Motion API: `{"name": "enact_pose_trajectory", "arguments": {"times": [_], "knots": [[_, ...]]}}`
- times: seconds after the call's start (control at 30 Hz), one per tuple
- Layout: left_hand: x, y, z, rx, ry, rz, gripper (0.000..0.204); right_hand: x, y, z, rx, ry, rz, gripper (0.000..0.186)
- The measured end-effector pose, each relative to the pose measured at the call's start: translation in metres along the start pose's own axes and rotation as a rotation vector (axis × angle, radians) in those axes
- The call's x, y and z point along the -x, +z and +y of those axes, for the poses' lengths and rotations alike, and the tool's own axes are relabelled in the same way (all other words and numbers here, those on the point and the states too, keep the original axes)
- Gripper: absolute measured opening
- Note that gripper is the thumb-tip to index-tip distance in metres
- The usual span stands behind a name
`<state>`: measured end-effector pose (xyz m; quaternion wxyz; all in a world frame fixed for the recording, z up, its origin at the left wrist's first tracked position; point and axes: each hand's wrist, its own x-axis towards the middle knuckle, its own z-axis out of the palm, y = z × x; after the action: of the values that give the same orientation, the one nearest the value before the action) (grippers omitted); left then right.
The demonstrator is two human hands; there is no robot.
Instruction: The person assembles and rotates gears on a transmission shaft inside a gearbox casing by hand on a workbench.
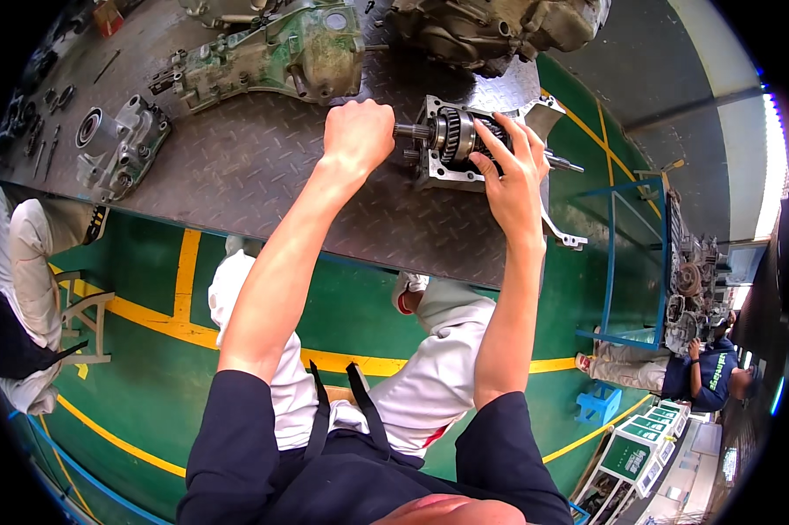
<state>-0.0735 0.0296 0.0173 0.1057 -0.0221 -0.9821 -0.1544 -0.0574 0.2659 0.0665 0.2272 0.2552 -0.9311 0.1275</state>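
Note:
An open metal gearbox housing [428, 166] lies near the right end of the bench, with a toothed gear shaft [451, 136] lying in it. My left hand [358, 138] is closed in a fist around the shaft's splined end, which sticks out to the left. Over the right part of the gears, my right hand [513, 175] has its thumb and fingers curled against them; it hides some of the teeth and part of the housing. A thinner shaft end [565, 164] juts out beyond the right hand.
The dark tread-plate bench [237, 166] carries a greenish transmission case [316, 57], a large grimy casing [482, 31] and a smaller housing [119, 149]. Loose tools lie far left. A seated person's legs [27, 262] are at the left; another person [701, 376] is far right, near a blue stool [597, 402].

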Motion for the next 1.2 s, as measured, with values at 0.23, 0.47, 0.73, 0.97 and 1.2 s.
{"name": "enact_pose_trajectory", "arguments": {"times": [0.23,0.47,0.73,0.97,1.2], "knots": [[0.002,0.009,-0.002,-0.033,0.021,0.065,0.011,-0.001,0.000,-0.002,-0.018,-0.017,0.018,0.039],[0.003,0.027,-0.006,-0.049,0.065,0.186,0.006,0.001,-0.005,-0.005,-0.022,-0.015,-0.005,0.046],[0.008,0.037,-0.004,-0.143,0.090,0.396,0.002,0.002,-0.005,-0.003,-0.002,-0.010,-0.016,0.050],[0.008,0.045,-0.005,-0.155,0.128,0.580,0.008,-0.002,0.002,-0.015,-0.011,-0.029,-0.023,0.052],[0.015,0.043,-0.006,-0.223,0.160,0.561,0.007,-0.001,0.005,-0.011,-0.002,-0.038,-0.030,0.056]]}}
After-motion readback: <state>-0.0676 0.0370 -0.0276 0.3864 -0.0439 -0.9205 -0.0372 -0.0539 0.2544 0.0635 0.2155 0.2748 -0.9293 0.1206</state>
